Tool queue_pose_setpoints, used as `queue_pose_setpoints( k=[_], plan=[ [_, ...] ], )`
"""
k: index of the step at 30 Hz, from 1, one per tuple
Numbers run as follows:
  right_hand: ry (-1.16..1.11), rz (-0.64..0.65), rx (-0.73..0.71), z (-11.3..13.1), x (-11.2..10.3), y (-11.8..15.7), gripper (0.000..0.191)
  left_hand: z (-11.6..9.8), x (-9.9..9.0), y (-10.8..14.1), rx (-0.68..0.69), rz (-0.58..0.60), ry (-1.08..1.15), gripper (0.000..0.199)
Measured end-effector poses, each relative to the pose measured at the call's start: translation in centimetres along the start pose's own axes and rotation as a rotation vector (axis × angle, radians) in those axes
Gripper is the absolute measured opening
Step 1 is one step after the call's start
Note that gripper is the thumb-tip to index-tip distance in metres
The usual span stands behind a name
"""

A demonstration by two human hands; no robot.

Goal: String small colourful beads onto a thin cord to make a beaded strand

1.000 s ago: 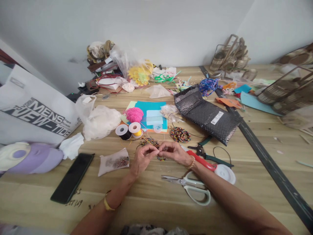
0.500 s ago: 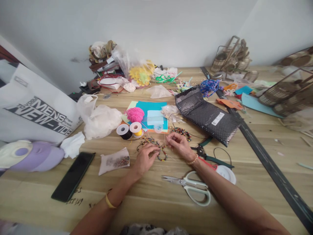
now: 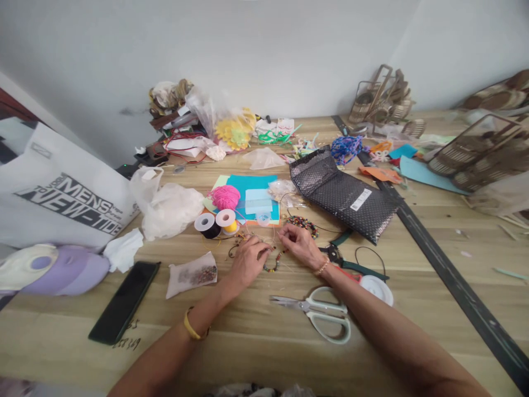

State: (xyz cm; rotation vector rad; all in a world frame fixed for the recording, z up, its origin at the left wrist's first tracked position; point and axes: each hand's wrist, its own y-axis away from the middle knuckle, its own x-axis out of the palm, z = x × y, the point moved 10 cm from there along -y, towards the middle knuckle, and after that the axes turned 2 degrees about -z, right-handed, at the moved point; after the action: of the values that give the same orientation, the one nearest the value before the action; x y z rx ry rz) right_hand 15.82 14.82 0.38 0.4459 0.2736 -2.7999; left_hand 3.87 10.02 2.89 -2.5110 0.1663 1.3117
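Note:
Between my hands a short strand of multicoloured beads (image 3: 271, 269) curves on the wooden table. My left hand (image 3: 249, 260) is closed, its fingertips pinching at the upper end of this strand and partly hiding it. Just right of it, my right hand (image 3: 301, 246) has thumb and forefinger pressed together on what looks like the thin string; its end is too fine to make out. Loose beads lie behind my left hand, partly covered. Past my right hand is a coil of beads (image 3: 303, 222). Scissors (image 3: 308, 305) with pale handles lie nearer me.
A bag of beads (image 3: 192, 275) and a phone (image 3: 124, 302) lie left. Black (image 3: 207, 225) and yellow (image 3: 226, 220) spools stand by pink yarn (image 3: 225, 197). Green-handled pliers (image 3: 334, 252), a white spool (image 3: 377, 290) and a black bubble mailer (image 3: 343, 193) are right.
My left fingertips have moved slightly right and up along the beaded strand, with the wrist turned a little. My right hand keeps its pinch close by. The whole view has shifted slightly.

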Motion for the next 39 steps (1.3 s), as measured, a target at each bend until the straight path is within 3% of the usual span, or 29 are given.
queue_pose_setpoints(
  k=[13,20,24,28,31,34,39],
  plan=[
    [-0.031,-0.01,-0.033,0.1,0.0,-0.1,0.012,-0.4,2.9,-1.9,0.016,0.052,-0.307,0.014],
    [-0.057,0.011,-0.034,-0.3,0.3,-0.2,0.014,-0.9,2.7,-1.6,0.065,0.074,-0.254,0.02],
    [-0.085,0.022,-0.028,-0.3,0.3,-0.3,0.016,-0.8,1.9,-1.8,0.009,0.041,-0.087,0.014],
    [-0.165,0.056,-0.041,0.8,0.2,-0.4,0.024,0.7,0.9,-2.0,-0.134,-0.014,0.411,0.01],
    [-0.245,0.109,-0.058,2.3,0.4,-0.1,0.033,1.9,0.5,-1.7,-0.253,-0.043,0.735,0.018],
    [-0.219,0.147,-0.109,4.0,0.6,0.3,0.035,2.3,0.0,-1.3,-0.31,-0.063,0.842,0.022],
    [-0.056,0.13,-0.241,6.5,0.1,0.9,0.028,1.1,-0.4,-0.9,-0.289,-0.009,0.911,0.023]
  ],
)
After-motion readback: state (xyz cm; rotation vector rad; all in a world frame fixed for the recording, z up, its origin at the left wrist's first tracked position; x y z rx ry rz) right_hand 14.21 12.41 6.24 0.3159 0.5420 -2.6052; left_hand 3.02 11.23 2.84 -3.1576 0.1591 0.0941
